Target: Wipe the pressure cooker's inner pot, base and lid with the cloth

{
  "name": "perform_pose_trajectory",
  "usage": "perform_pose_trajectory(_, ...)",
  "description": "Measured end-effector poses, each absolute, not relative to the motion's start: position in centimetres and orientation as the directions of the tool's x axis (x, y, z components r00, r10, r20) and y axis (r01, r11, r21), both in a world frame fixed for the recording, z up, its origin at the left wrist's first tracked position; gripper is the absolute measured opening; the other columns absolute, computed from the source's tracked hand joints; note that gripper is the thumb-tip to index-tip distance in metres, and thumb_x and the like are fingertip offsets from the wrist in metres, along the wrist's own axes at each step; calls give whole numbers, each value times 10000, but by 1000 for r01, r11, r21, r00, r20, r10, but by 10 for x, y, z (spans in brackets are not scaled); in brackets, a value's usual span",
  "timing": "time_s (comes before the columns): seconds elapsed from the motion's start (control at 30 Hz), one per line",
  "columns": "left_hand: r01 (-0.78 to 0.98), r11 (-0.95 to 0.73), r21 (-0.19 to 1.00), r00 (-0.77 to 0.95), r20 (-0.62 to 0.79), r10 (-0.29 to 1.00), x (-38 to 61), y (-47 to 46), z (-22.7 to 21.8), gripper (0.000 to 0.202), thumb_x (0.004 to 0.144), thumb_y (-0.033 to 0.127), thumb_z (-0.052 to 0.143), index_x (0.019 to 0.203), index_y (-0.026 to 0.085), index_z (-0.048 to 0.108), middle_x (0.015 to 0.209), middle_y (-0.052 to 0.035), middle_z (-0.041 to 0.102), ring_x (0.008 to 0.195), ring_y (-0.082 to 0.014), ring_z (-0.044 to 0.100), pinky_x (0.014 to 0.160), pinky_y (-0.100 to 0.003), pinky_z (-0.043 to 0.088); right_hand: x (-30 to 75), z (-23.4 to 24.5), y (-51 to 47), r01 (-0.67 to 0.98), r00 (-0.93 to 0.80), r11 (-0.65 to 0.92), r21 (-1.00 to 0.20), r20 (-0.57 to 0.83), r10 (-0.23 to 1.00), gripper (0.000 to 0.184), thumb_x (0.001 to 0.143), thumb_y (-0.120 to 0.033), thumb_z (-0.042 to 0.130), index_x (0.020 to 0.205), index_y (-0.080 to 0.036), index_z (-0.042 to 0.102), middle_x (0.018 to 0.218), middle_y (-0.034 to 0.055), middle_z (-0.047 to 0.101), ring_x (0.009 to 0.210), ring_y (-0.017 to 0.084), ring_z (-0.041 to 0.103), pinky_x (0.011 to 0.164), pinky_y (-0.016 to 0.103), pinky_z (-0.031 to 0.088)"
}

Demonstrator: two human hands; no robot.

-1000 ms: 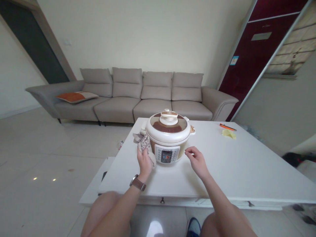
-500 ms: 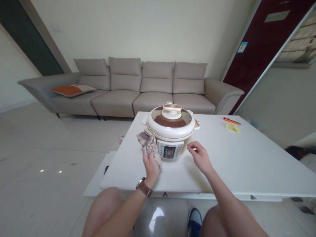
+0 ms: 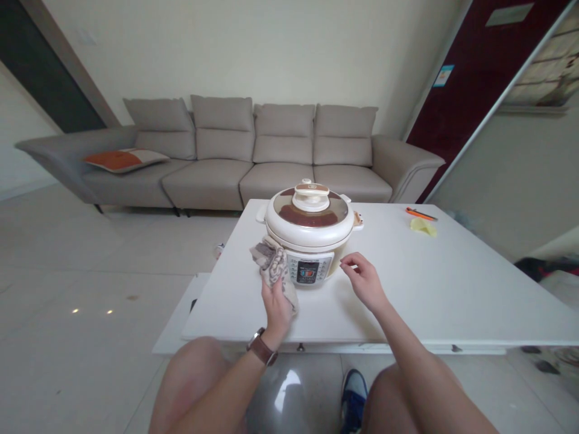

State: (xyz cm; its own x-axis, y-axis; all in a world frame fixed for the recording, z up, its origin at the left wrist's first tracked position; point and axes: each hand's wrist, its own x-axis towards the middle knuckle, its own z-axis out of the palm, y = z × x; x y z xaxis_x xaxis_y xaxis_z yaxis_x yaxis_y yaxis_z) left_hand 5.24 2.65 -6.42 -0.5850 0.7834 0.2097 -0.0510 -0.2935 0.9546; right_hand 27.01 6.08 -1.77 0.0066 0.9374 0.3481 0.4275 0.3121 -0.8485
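A white electric pressure cooker [image 3: 309, 232] with a brown-topped lid and a front control panel stands upright on the white table [image 3: 434, 289]. My left hand [image 3: 277, 304] is closed around a bunched, patterned grey-and-beige cloth [image 3: 272, 262], at the cooker's front left side. Whether the cloth presses on the cooker I cannot tell. Just right of the control panel, my right hand [image 3: 362, 277] has thumb and fingers pinched together close to the cooker's body. Anything between those fingertips is too small to make out.
An orange-handled tool [image 3: 420, 214], perhaps a utility knife, lies at the table's far right beside a crumpled yellow piece [image 3: 423, 226]. Behind the table stands a long grey-brown sofa [image 3: 275, 175] with an orange-and-white cushion [image 3: 124, 160]. Drawer knobs [image 3: 301, 348] show below the front edge.
The view has shifted slightly, so the cooker and sofa sit a little higher and further left. Both hands keep the same pose, the left still gripping the cloth.
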Motion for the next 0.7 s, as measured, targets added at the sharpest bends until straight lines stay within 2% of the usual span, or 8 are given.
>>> perform_pose_trajectory(0.23,-240,-209,948,-630,12,776,39,47,-66,438,993,400,527,1362,200,652,1341,-111,709,1213,-245,681,1133,-402,480,268,-19,61,430,2,309,-848,343,939,175,871,-374,605,781,-235,664,930,58,694,891,225,628,711,332,480)
perform_pose_trajectory(0.4,-140,-236,962,-569,117,814,44,30,-57,404,984,368,545,1335,221,680,1360,-94,703,1331,-249,620,1197,-396,421,268,-19,62,432,-6,309,-848,339,941,180,874,-377,603,784,-234,664,943,60,701,900,226,635,716,333,486)
perform_pose_trajectory(0.5,-118,-205,972,-547,108,830,46,19,-53,392,975,368,543,1299,213,699,1331,-95,718,1336,-264,616,1202,-403,421,267,-19,62,434,-12,312,-845,341,940,171,875,-365,602,783,-235,664,939,57,699,892,222,636,716,332,487)
perform_pose_trajectory(0.6,-183,-142,973,-566,14,824,39,21,-56,388,958,393,550,1256,198,703,1283,-104,734,1275,-274,654,1159,-416,467,267,-20,63,436,-13,317,-842,346,938,162,877,-350,597,788,-236,668,934,53,694,888,220,635,719,333,485)
perform_pose_trajectory(0.7,-358,-60,932,-564,-165,809,33,27,-61,381,935,403,549,1212,179,686,1202,-114,755,1141,-273,718,1051,-429,549,268,-21,63,437,-12,316,-842,346,938,159,875,-346,595,784,-235,665,935,54,692,890,221,633,721,334,484)
